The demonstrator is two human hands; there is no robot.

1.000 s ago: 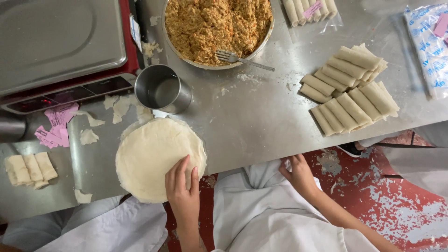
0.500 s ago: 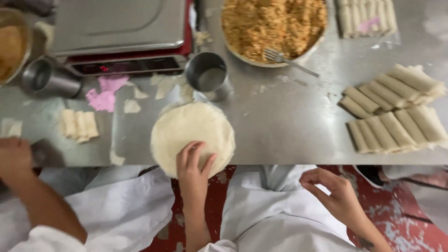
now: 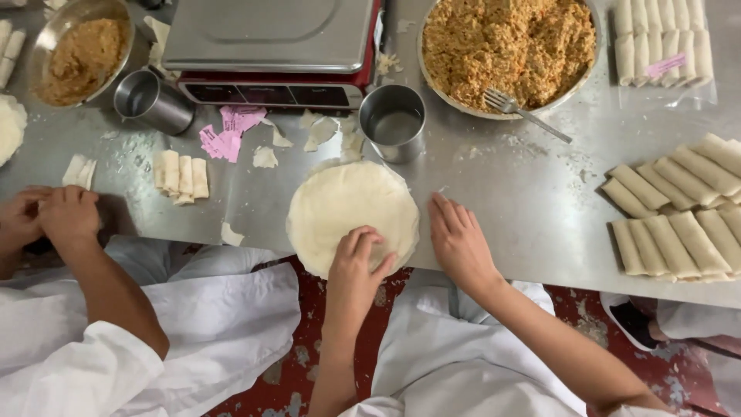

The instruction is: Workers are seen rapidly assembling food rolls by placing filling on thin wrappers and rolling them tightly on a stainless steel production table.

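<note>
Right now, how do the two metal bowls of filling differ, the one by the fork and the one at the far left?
The large bowl is wider, heaped with orange-flecked filling, and a fork leans on its rim. The small bowl holds a lower mound of plainer brown filling, with no utensil. The large bowl sits right of the scale, the small bowl left of it. Both are round metal bowls on the steel table.

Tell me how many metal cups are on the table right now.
2. One metal cup stands just above the round stack of wrappers, near the big filling bowl. The other metal cup sits left, between the smaller bowl and the scale. More may lie outside the frame.
</note>
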